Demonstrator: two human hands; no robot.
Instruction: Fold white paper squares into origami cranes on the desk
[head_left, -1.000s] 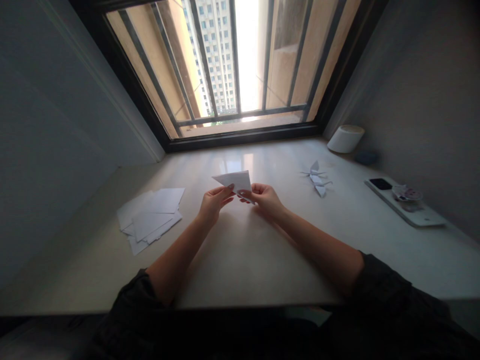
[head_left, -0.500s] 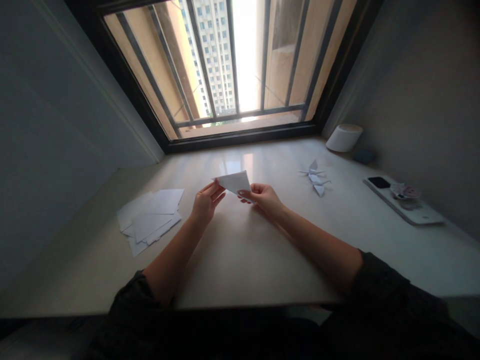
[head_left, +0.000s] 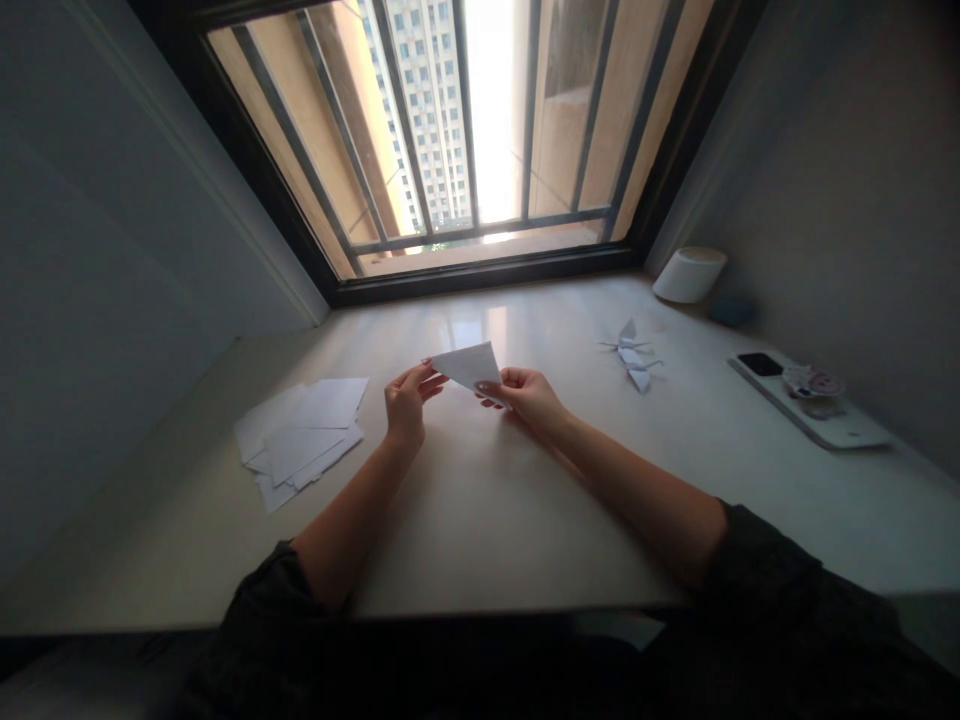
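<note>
Watching remotely, I saw the left hand [head_left: 407, 400] pinch the folded paper [head_left: 466, 362] at its nine-o'clock tip above the worktop [head_left: 480, 520], the right hand [head_left: 529, 396] gripping its four-o'clock corner, seemingly for steadiness.

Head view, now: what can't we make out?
Head view:
- Folded paper: lower right corner hidden by the right hand; underside faces away.
- Left hand: too small to tell whether its fingertips pinch the paper's left tip or only touch it.
- Loose sheets: count unclear, upper ones cover lower.
- Phone: partly covered by a round item, itself blurred.
- Dark item near the white cylinder: blurred, dim.
</note>
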